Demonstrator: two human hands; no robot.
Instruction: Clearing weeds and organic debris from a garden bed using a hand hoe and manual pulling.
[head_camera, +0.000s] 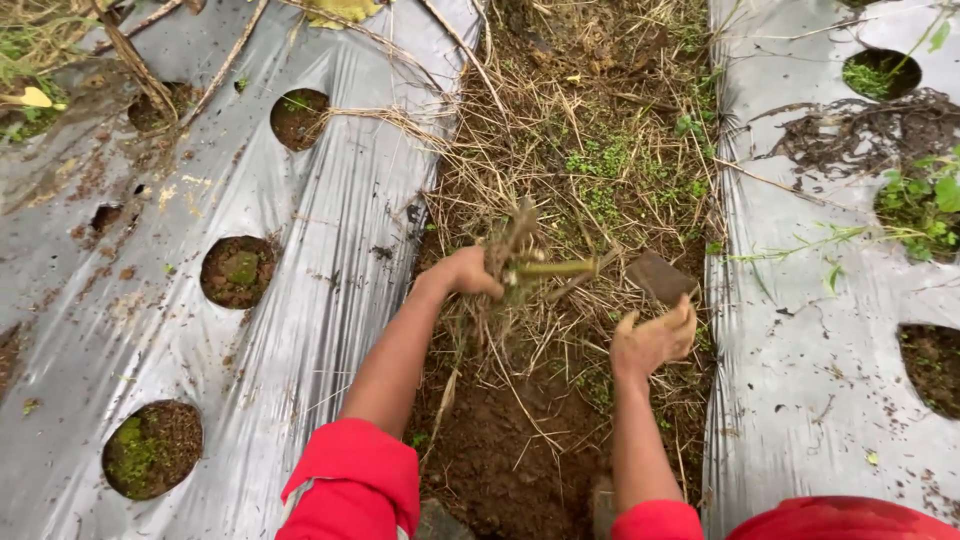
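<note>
Left hand (468, 272) fisted, arm outstretched; right hand (652, 340) loosely curled, palm inward

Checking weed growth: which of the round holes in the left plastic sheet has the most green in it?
The hole nearest the camera, at the sheet's lower left: bright green moss fills its left half. The other holes show mostly bare brown soil.
</note>
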